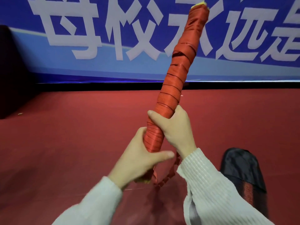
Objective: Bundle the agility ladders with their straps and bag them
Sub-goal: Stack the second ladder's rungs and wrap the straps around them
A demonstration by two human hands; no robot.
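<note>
Over red floor [65, 143], both hands [138, 156] [175, 129] grip the tilted ladder bundle [177, 82].

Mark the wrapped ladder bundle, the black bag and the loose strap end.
ladder bundle [177, 78], head view, mid-length of wrap.
black bag [238, 166], head view, dark fabric.
loose strap end [170, 174], head view, dangling tail.

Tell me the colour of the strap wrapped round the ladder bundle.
Orange-red strap, with yellow showing at the bundle's top end; head view.

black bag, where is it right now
In the head view the black bag lies on the red floor at lower right, just beyond the right sleeve.
</note>
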